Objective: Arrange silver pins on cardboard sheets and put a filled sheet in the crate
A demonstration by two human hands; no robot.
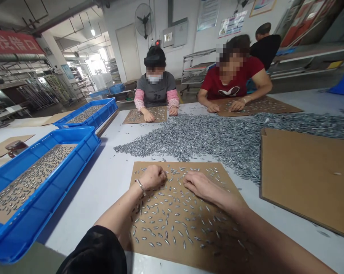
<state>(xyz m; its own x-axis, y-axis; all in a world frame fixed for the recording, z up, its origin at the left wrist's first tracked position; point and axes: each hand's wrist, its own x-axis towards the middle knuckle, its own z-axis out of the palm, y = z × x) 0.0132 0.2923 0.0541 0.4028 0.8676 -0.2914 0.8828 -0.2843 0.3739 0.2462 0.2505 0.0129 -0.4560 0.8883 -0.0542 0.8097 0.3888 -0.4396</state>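
Note:
A brown perforated board (217,247) lies on the white table in front of me, with several small silvery metal pieces (172,220) scattered over it. My left hand (153,177) rests on the board's upper middle, fingers curled into a loose fist over some pieces. My right hand (200,184) lies flat beside it, fingers pointing left and touching the pieces. Whether either hand holds a piece is hidden. A big heap of the same metal pieces (217,139) spreads across the table just beyond the board.
A blue crate (74,167) holding a filled board stands at my left, another blue crate (100,114) behind it. A bare brown board (309,179) lies to the right. Two people sit across the table, hands on their own boards (144,114), (257,106).

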